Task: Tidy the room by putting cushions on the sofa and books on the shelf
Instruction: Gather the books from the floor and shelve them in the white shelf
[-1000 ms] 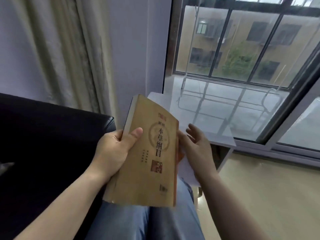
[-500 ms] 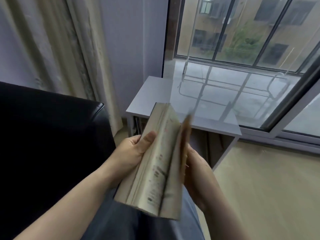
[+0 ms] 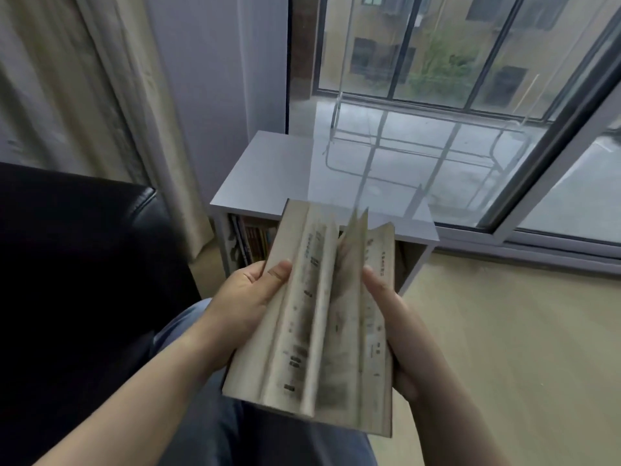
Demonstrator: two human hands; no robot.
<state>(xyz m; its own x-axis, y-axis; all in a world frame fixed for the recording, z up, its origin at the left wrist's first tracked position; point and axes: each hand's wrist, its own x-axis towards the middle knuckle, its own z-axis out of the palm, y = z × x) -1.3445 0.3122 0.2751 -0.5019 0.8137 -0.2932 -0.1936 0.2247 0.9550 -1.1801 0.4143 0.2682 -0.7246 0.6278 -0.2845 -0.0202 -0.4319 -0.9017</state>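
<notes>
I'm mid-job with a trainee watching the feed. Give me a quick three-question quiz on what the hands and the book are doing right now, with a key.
1. True or false: the book is closed.
2. Which grips the book: A, the left hand alone; B, the right hand alone; C, both?
3. Fill in: the shelved books stand in the grey shelf unit's ____ compartment.
Key: 1 false, it is open with its pages fanned; 2 C; 3 left.

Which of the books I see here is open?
The yellowed book gripped by the left hand and right hand, pages fanned apart; the other books stand closed inside the grey shelf.
</notes>
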